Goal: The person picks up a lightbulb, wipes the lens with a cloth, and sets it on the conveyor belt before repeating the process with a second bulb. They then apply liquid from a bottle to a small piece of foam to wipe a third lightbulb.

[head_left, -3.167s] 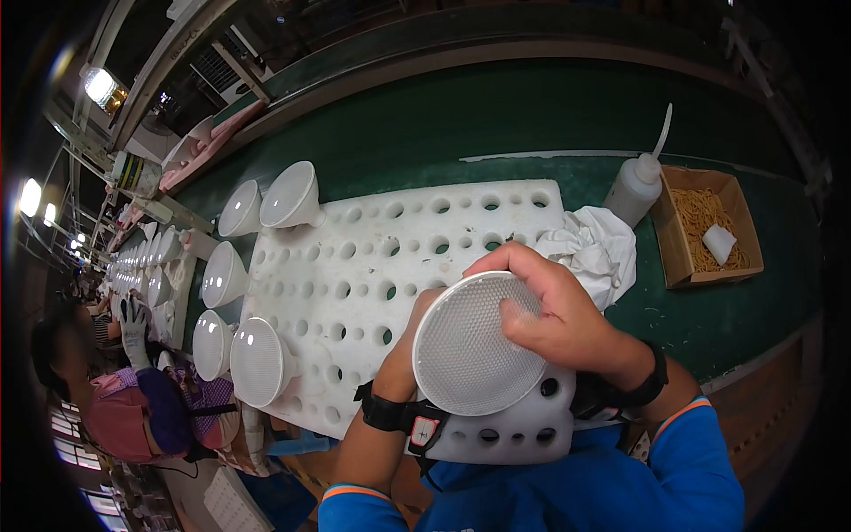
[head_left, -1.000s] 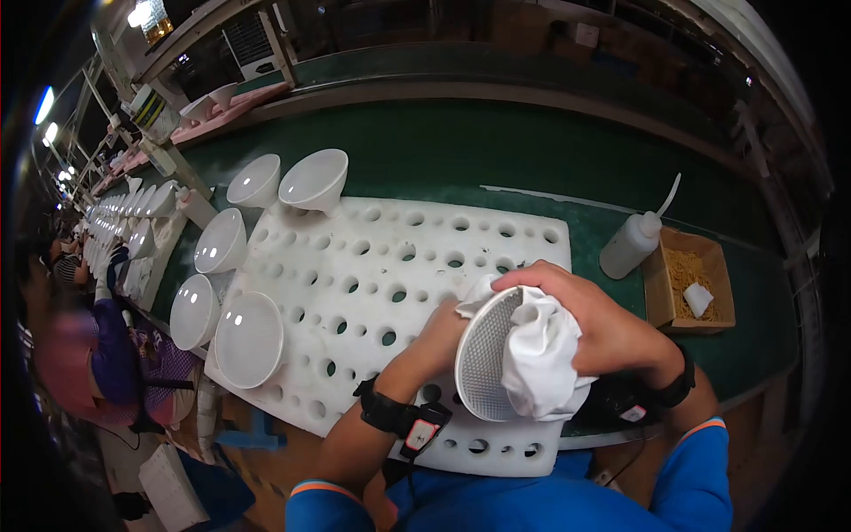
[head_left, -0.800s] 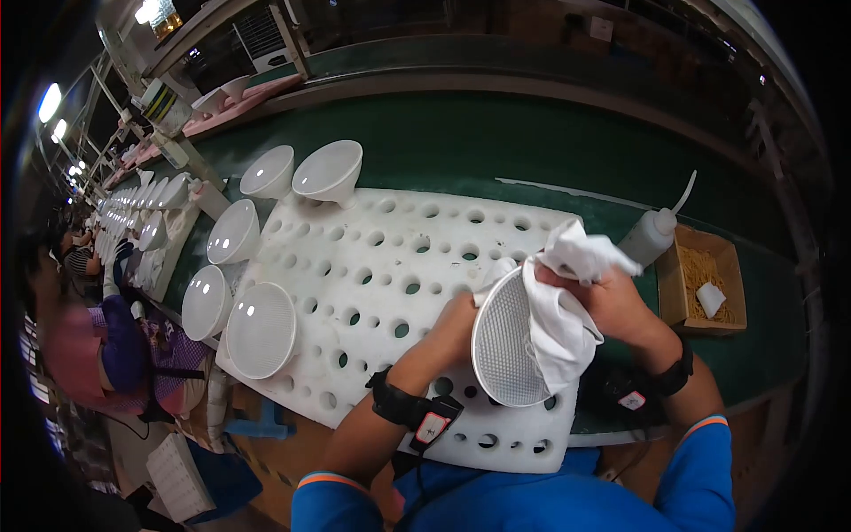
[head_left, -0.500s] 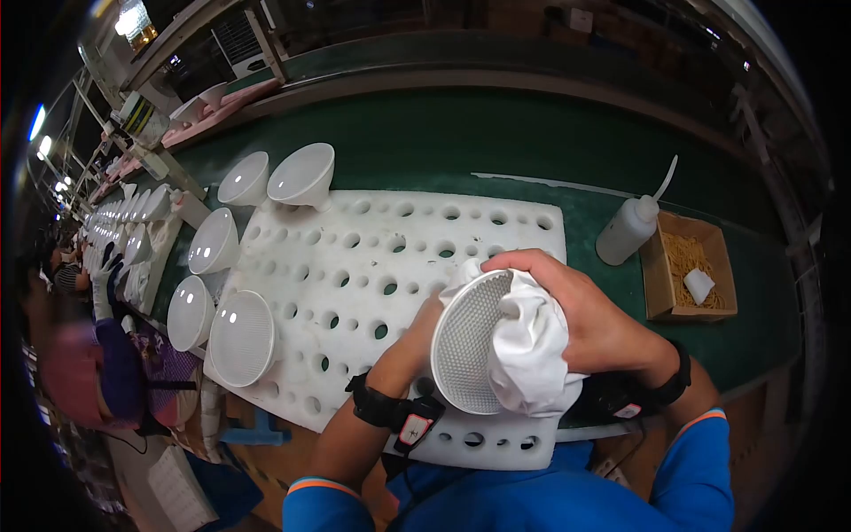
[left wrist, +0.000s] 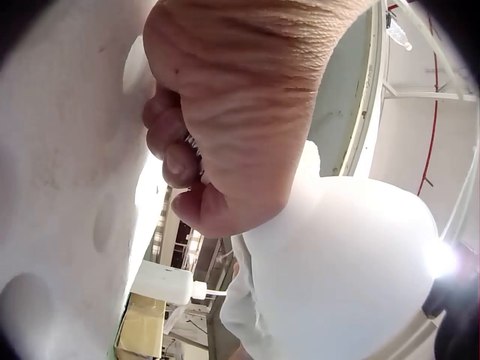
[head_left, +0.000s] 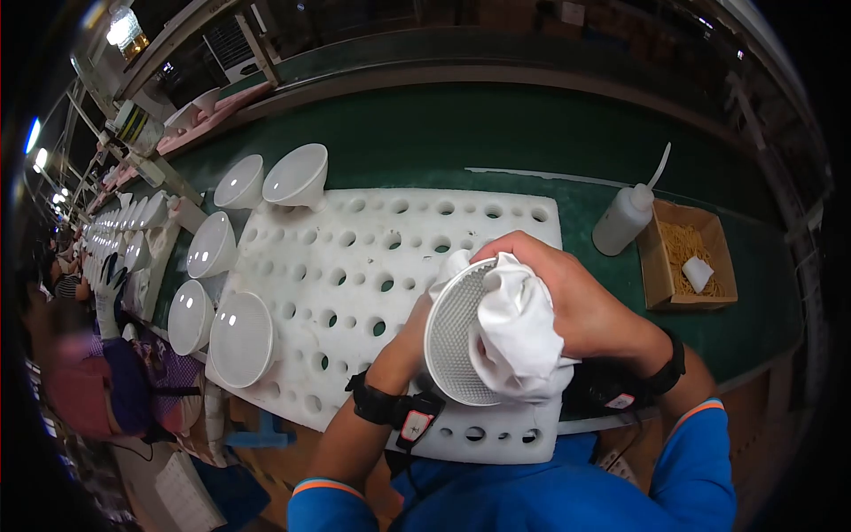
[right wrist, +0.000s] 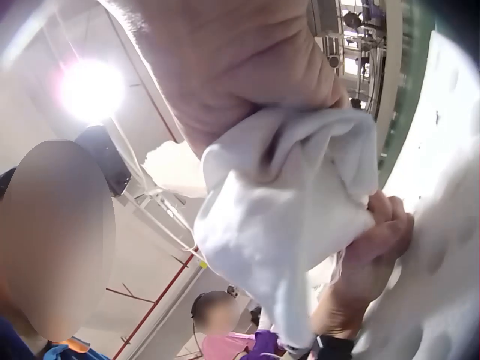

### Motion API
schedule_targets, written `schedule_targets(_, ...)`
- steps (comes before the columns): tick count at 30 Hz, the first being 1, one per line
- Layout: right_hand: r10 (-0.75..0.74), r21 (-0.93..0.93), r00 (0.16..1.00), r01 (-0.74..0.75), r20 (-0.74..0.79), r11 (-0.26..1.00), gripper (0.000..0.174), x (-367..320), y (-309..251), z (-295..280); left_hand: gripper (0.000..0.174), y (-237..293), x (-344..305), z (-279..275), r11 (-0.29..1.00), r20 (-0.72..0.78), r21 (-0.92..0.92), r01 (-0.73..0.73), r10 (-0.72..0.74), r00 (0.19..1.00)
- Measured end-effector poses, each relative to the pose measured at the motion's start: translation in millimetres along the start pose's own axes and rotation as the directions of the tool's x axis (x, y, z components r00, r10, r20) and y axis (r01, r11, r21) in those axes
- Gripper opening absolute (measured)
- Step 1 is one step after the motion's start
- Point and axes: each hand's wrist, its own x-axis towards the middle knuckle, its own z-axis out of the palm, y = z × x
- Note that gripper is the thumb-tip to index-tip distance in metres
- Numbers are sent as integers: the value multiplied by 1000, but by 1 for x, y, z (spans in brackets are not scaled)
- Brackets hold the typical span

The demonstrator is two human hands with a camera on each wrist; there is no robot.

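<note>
A white reflector lamp with a honeycomb-textured face [head_left: 454,348] is held tilted over the white foam board [head_left: 355,257]. My left hand [head_left: 409,341], partly hidden behind the lamp, grips its narrow base; in the left wrist view the curled fingers [left wrist: 178,161] wrap that end, below the smooth white bowl. A bunched white cloth [head_left: 519,332] is in my right hand [head_left: 567,293], which presses it over the lamp's right rim and face. Folds of the cloth [right wrist: 277,210] cover most of the right fingers in the right wrist view.
Several white lamps [head_left: 241,339] stand along the board's left edge. A squeeze bottle [head_left: 623,220] and a cardboard box [head_left: 658,266] of tan rubber bands are at the right on the green bench [head_left: 381,133]. Another person [head_left: 97,381] is at the far left.
The cloth, earlier lying on the right of the board, is now in my right hand. It flared up loosely, then bunched back against the lamp. The lamp has turned sideways in my left hand.
</note>
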Motion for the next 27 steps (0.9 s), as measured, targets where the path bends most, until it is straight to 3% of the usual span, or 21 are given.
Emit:
schedule_targets(1, 48, 21, 999, -49, 12, 999, 45, 2, 3, -1, 33, 8, -5, -4, 994, 73, 52, 99, -103, 992)
schedule_targets(3, 9, -21, 1000, -9, -11, 1000, 36, 8, 19, -9, 35, -21, 0, -6, 987, 45, 140, -78, 72, 996)
schedule_targets(4, -13, -42, 1000, 12, -22, 999, 32, 9, 26, -11, 36, -34, 0, -10, 986, 30, 157, -64, 60, 998)
schedule_targets(5, 59, 14, 995, -58, -75, 998, 24, 8, 29, -8, 37, -32, 1, -10, 984, 14, 174, -50, 48, 999)
schedule_targets(6, -41, -46, 992, 36, -122, 998, 25, 4, 33, -9, 38, -29, 2, -10, 981, -1, 190, -36, 36, 999)
schedule_targets(8, 29, 166, 999, -22, -45, 986, 34, -3, 28, -11, 37, -6, 2, -6, 991, -12, 37, 131, -131, 991)
schedule_targets(9, 44, 269, 999, -40, -8, 962, 40, -4, 18, -9, 35, 1, 3, -5, 995, 41, 97, 35, -40, 998)
schedule_targets(10, 56, 370, 998, -63, 29, 927, 46, -4, 6, -7, 35, -1, 2, -3, 993, 52, -91, 74, -69, 996)
schedule_targets(12, 28, 188, 999, -32, 26, 982, 51, -3, -6, -3, 34, 3, 0, 2, 884, 93, -442, 153, -125, 988)
schedule_targets(13, 22, 64, 999, -25, 47, 998, 50, -1, -7, -4, 34, 10, -8, 4, 956, 63, -290, 32, -14, 998)
schedule_targets(14, 18, -64, 997, -14, 71, 998, 51, 0, -7, -4, 34, 7, -10, 2, 982, 47, -191, 17, -8, 999)
schedule_targets(16, 13, -42, 1000, -13, 5, 999, 41, 5, -3, -2, 35, -6, -9, -2, 1000, 17, 11, -18, 18, 1000)
schedule_targets(18, 28, 17, 999, -28, -37, 999, 34, 14, 10, -4, 35, -24, 0, -8, 997, 65, -8, -75, 75, 995)
schedule_targets(19, -69, 81, 995, 75, -77, 994, 24, 19, 21, -6, 34, -25, -7, -8, 968, 29, -242, 60, -55, 998)
schedule_targets(20, 137, 204, 987, -118, -80, 972, 21, 19, 20, -10, 34, -10, -12, -8, 869, 20, -462, 174, -186, 982)
schedule_targets(21, 45, 186, 993, -24, -107, 982, 23, 14, 25, -12, 46, 4, -17, -12, 954, 81, -248, 170, -154, 985)
schedule_targets(22, -47, 165, 990, 69, -133, 984, 26, 10, 30, -12, 46, 9, -17, -9, 975, 103, -155, 159, -144, 984)
schedule_targets(24, 165, 501, 981, -92, -103, 860, 26, 4, 31, -11, 45, 8, -15, -5, 987, 107, -101, 123, -112, 988)
schedule_targets(26, 256, 639, 962, -136, -99, 757, 27, -5, 40, -16, 45, 4, -11, -1, 988, 110, -103, 113, -101, 989)
schedule_targets(27, 200, 436, 958, -94, -203, 895, 29, -9, 40, -22, 45, 3, -9, 0, 988, 110, -110, 112, -100, 989)
